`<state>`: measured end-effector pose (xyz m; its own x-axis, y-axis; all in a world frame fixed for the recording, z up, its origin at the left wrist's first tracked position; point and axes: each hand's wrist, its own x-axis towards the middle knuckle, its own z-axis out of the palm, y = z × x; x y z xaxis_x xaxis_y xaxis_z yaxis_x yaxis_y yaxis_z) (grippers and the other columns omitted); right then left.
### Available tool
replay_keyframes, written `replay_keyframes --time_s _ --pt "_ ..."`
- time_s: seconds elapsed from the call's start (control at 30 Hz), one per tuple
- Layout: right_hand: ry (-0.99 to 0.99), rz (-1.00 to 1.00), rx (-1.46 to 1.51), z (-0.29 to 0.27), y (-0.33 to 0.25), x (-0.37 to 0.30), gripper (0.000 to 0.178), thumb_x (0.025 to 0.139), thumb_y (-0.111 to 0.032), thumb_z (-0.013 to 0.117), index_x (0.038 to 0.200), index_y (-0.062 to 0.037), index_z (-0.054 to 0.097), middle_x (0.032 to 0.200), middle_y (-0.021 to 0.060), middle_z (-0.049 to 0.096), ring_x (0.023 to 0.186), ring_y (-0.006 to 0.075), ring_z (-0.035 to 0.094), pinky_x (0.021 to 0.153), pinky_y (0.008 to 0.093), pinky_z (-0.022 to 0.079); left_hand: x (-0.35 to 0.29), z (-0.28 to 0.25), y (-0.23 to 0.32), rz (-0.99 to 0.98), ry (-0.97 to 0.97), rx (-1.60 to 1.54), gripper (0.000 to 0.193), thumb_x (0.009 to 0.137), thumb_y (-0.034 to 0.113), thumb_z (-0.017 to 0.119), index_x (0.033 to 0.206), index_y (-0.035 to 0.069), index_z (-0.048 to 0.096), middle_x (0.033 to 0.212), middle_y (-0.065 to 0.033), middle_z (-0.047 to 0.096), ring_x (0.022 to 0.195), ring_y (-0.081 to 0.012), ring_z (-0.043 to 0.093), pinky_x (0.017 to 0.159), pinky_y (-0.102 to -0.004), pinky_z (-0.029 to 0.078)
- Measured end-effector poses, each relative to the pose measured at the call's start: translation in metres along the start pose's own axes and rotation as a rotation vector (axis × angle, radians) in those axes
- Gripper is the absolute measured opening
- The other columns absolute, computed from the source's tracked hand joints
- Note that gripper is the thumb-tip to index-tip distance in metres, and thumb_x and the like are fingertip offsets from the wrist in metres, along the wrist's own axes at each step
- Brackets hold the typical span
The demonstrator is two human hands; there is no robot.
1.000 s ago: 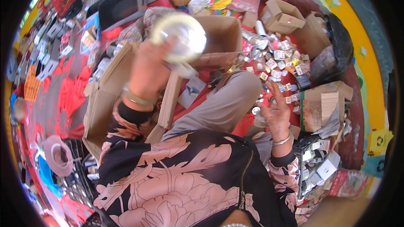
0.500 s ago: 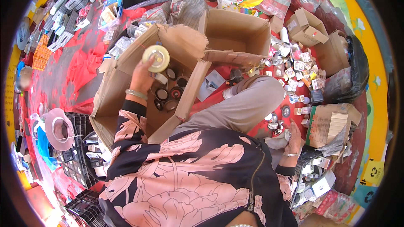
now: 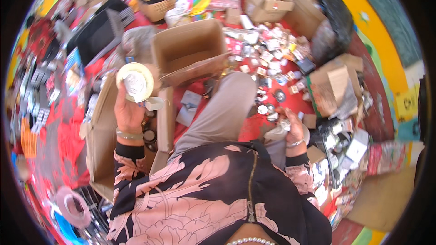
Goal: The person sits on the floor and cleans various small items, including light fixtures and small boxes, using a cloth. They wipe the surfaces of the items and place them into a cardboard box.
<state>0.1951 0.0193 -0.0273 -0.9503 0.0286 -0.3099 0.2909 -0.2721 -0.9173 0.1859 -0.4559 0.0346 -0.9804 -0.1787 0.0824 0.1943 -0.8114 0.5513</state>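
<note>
In my left hand (image 3: 129, 115) is a round pale-yellow light fitting (image 3: 135, 81), its whitish disc turned up toward me. A small white box (image 3: 155, 103) hangs at its lower right. Both are above a deep open cardboard box (image 3: 102, 143), where several dark-rimmed round fittings (image 3: 150, 134) lie partly hidden by my arm. On the right, my right hand (image 3: 295, 129) has curled fingers beside a pale grey, cloth-like thing (image 3: 275, 132). Something small and whitish shows at its fingertips, too blurred to name.
A second open carton (image 3: 188, 45) stands beyond my bent knee (image 3: 238, 86). Many small boxes and bulbs (image 3: 272, 59) lie scattered on the red floor covering. Farther right are a flapped carton (image 3: 324, 93) and a black plastic bag (image 3: 335, 25). A pink hat (image 3: 72, 206) lies lower left.
The view has swung to the right, and the scene is blurred. My left hand has tilted the light fitting so its face shows more. My right hand's fingers have curled in.
</note>
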Motion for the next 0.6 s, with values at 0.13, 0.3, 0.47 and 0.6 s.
replay_keyframes --time_s 0.13,0.3,0.47,0.6 --pt "-0.22 -0.113 -0.052 0.027 -0.032 -0.014 0.029 0.086 -0.024 0.055 0.096 0.0025 0.063 0.066 0.0042 0.058 0.059 0.0115 0.054 0.057 0.0225 0.043 0.021 0.079 -0.057 -0.175 -0.286 -0.15 0.047 0.095 0.029 0.038 0.132 0.001 0.033 0.13 -0.0162 0.044 0.118 -0.0349 0.044 0.1 -0.0456 0.037" --pt "-0.324 -0.001 0.008 0.055 -0.053 -0.029 0.035 0.083 -0.015 0.064 0.114 -0.001 0.056 0.093 0.0035 0.062 0.082 0.0108 0.057 0.073 0.0245 0.046 0.025 0.131 -0.162 -0.505 -0.322 -0.144 0.046 0.095 0.031 0.038 0.129 0.001 0.037 0.129 -0.0145 0.046 0.119 -0.03 0.045 0.1 -0.0433 0.035" --pt "-0.307 -0.025 0.064 0.032 -0.042 -0.025 0.044 0.086 -0.023 0.061 0.122 -0.0008 0.049 0.1 0.0038 0.06 0.089 0.0116 0.057 0.079 0.0258 0.046 0.013 0.175 -0.244 -0.746 -0.393 -0.124 0.04 0.094 0.028 0.043 0.125 0.002 0.042 0.121 -0.0108 0.053 0.112 -0.0233 0.051 0.096 -0.0386 0.039" --pt "-0.038 -0.133 0.136 0.0 -0.044 -0.019 0.034 0.09 -0.023 0.055 0.115 -0.0002 0.052 0.1 0.0042 0.06 0.089 0.0129 0.057 0.077 0.0266 0.047 0.02 0.188 -0.296 -0.676 -0.553 0.111 0.039 0.091 0.013 0.047 0.128 0.006 0.039 0.117 -0.0139 0.053 0.11 -0.0239 0.052 0.092 -0.0354 0.043"
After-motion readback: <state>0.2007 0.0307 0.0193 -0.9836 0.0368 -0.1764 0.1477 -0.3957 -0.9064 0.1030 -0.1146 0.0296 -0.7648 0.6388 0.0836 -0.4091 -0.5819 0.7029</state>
